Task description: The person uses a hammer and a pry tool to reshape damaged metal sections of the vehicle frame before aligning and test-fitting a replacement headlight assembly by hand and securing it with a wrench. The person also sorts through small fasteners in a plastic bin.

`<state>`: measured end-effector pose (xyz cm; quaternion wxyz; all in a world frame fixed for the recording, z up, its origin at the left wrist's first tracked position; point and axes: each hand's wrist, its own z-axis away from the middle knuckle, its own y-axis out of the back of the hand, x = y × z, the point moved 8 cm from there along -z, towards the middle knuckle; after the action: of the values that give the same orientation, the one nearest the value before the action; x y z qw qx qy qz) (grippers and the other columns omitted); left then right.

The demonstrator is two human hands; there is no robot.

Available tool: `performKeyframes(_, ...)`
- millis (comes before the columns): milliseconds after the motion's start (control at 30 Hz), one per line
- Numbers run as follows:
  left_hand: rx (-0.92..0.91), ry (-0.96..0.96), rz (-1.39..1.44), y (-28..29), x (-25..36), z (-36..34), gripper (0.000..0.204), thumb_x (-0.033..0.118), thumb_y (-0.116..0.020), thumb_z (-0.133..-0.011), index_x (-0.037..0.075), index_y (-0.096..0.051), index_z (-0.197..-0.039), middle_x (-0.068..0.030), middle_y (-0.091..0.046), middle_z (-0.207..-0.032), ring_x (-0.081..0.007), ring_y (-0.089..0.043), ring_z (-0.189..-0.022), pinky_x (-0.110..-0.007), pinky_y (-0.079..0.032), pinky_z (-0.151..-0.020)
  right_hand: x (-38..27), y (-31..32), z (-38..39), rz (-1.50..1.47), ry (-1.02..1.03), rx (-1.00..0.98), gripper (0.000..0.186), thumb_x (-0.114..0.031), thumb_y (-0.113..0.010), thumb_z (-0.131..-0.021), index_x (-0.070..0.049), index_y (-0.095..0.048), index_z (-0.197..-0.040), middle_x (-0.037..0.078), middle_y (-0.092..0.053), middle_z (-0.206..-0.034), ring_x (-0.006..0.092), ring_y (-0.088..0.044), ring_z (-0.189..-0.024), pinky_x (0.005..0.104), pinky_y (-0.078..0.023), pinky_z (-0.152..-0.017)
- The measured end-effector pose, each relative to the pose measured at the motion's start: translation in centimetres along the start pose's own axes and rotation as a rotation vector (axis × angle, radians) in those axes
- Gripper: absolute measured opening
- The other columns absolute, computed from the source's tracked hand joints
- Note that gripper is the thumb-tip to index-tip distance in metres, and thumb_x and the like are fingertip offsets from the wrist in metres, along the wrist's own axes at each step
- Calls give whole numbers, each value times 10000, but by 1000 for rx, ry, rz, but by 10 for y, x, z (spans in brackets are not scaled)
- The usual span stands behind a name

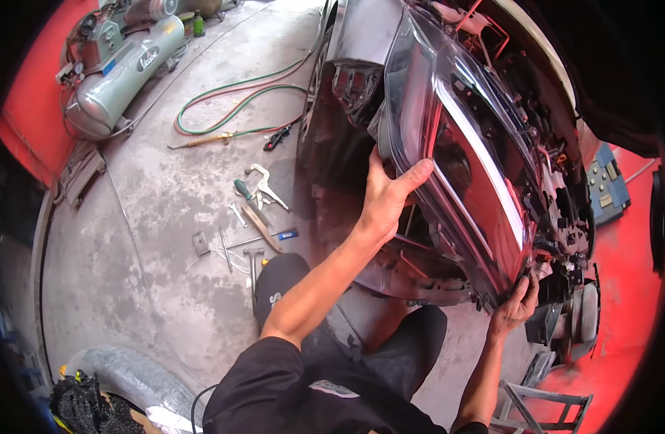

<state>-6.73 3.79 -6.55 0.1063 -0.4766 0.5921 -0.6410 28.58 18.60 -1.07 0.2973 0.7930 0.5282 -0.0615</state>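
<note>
A large car headlight [471, 210] with a clear lens and a bright white strip sits at the front corner of a car whose bumper is off. My left hand [390, 192] grips its near left edge, thumb over the lens and fingers tucked behind the rim. At the lower right corner, my right hand [517, 304] pinches the narrow end of the same headlight. Most fingertips of both hands are hidden behind the housing. The grey fender [365, 36] adjoins the headlight's far end.
Tools lie on the concrete floor at left: locking pliers [266, 186], a screwdriver [243, 191], a hammer [254, 264]. Beyond them are a coiled red-green hose [202, 132] with a torch and an air compressor [123, 87]. A metal stand [546, 405] is at lower right.
</note>
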Motion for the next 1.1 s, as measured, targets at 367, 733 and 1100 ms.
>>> performKeyframes(367,-69,-235,-50,1,-8,9,950,132,-826,-857,52,-210,-1576,-106,-436,-1470,-223,-440,-1352,-383,-329,-1176,-14,3,9,-151,-87,-14,346,-182,-548,-1069,64,-633,-1297,155,-672,-1232,227,-615,-1137,335,-445,-1028)
performKeyframes(733,19,-223,-321,3,-14,-6,583,348,-702,-963,89,-477,-1434,-84,-587,-1336,-239,-576,-1213,-473,-474,-1043,-12,-5,-10,-321,-75,2,265,-34,-682,-922,47,-671,-1174,184,-708,-1196,302,-689,-1113,358,-508,-984)
performKeyframes(1100,76,-187,-471,5,2,-1,678,447,-719,-934,113,-496,-1481,-52,-565,-1459,-240,-539,-1317,-450,-393,-1157,83,42,3,-661,-319,-8,264,-17,-700,-894,61,-707,-1146,155,-732,-1056,230,-704,-950,305,-537,-849)
